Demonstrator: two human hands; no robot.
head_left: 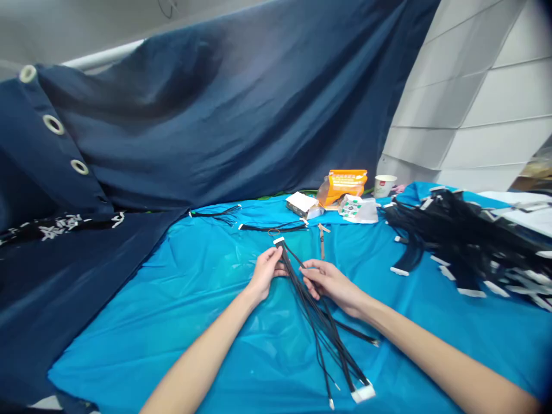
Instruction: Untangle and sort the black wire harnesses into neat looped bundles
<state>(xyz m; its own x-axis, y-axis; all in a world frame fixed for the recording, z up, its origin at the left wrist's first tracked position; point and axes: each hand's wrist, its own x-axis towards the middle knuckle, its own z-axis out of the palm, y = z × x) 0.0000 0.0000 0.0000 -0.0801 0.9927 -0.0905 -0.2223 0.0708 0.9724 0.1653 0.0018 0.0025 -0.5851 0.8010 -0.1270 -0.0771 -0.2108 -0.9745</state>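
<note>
A black wire harness (pixel 317 310) slants across the blue sheet, one white connector (pixel 279 240) at its upper end and a wider white connector (pixel 363 393) at its lower end. My left hand (pixel 268 271) pinches the harness just below the upper connector. Closed around one of its wires, my right hand (pixel 328 283) draws that strand a little apart from the bundle. Several loose wire ends fan out toward the bottom and lower right. The fingertips of the right hand partly hide the wire.
A large pile of black harnesses (pixel 470 236) lies at the right. Behind my hands are two more harnesses, a small box (pixel 304 204), an orange pouch (pixel 344 187), a white packet (pixel 357 208) and a paper cup (pixel 384 186). Dark blue cloth (pixel 241 109) hangs at the back.
</note>
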